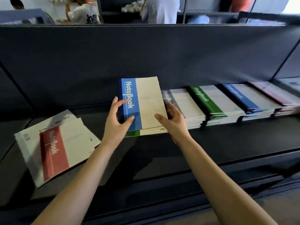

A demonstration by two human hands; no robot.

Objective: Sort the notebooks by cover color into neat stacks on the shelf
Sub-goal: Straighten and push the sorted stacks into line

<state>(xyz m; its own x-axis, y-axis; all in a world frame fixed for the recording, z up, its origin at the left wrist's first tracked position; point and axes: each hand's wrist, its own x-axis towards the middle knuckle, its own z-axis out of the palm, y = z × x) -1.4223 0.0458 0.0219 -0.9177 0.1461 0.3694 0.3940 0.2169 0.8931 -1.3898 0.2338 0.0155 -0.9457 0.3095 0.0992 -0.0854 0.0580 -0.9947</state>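
Note:
A blue-banded notebook [144, 101] lies on top of a green-banded one [146, 132] at the middle of the dark shelf [227, 140]. My left hand [116, 122] grips the blue notebook's left edge, thumb on the cover. My right hand [172, 120] holds its right edge, thumb on the cover and fingers curled behind. To the right stand sorted stacks: grey [183, 104], green [209, 101], blue [243, 98] and red [276, 93]. At the left a red-banded notebook [55, 151] tops a loose pile.
A dark fabric back panel [146, 51] closes the shelf behind the stacks. A lower shelf ledge [162, 192] runs in front. Beyond the panel, people in white shirts [87, 12] stand at other shelves.

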